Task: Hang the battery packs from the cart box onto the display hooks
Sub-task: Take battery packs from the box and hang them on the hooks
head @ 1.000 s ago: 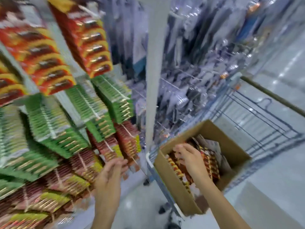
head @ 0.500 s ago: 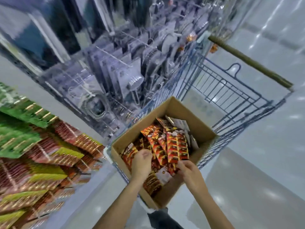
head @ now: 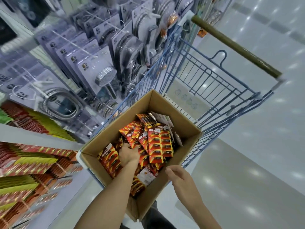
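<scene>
A brown cardboard box (head: 166, 103) sits in the blue wire cart (head: 204, 75). It holds a loose pile of red and orange battery packs (head: 159, 142). My left hand (head: 129, 154) reaches down into the pile at the box's middle. Its fingers curl in among the packs and their tips are hidden. My right hand (head: 179, 176) hovers just outside the box's near right edge, fingers loosely bent and holding nothing. Rows of hung battery packs (head: 28, 164) fill the display at the lower left.
Packaged shower heads and hoses (head: 105, 76) hang on the shelf behind the cart's left side. The cart's olive handle (head: 234, 45) runs across the upper right. Shiny white floor (head: 257, 146) lies to the right.
My view swung from the display down to the box. My left hand left the display and went deeper into the pile. My right hand came out of the box to its near edge.
</scene>
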Motion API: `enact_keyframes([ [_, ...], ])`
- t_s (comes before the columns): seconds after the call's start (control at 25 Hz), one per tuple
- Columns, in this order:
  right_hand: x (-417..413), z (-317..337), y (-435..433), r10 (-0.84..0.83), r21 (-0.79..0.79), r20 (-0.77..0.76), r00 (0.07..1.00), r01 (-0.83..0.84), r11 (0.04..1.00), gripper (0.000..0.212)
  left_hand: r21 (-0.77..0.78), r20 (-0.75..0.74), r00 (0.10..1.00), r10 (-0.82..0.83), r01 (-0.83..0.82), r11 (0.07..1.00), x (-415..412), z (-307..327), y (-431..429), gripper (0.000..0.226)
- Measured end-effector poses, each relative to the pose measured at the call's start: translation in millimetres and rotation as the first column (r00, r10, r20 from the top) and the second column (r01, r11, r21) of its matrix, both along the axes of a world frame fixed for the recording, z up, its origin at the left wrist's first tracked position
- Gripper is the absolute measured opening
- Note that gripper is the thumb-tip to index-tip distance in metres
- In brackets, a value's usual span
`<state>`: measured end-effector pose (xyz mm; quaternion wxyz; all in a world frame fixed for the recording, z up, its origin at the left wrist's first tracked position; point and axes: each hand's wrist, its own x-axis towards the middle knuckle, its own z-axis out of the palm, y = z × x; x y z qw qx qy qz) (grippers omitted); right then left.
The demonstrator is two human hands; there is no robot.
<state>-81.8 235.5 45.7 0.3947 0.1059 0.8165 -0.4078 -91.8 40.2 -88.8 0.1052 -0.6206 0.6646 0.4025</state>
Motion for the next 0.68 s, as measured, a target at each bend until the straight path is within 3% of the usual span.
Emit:
enact_keyframes([
  [0.2,-13,-5,-13,-0.004,-0.021,0.01,1.0,0.004,1.0,0.016,0.035,-0.182,0.959,0.218,-0.215,0.976,17,0,-19,0.019],
  [0.32,-47,-29,-43,0.009,0.008,0.002,1.0,-0.009,1.0,0.022,0.115,-0.345,0.898,0.273,-0.249,0.962,48,29,-31,0.015],
  [0.44,-79,-77,-69,0.09,0.129,0.049,0.995,-0.095,0.987,0.044,0.179,-0.454,0.852,0.259,-0.198,0.964,81,82,-33,0.012],
  [0.6,-85,-126,-84,0.073,0.285,0.183,0.98,-0.124,0.95,0.087,0.3,-0.559,0.77,0.308,-0.158,0.941,118,147,-35,0.012],
  [0.68,-82,-133,-88,0.105,0.33,0.149,0.983,-0.15,0.932,0.1,0.34,-0.579,0.743,0.335,-0.153,0.928,131,166,-37,0.015],
])
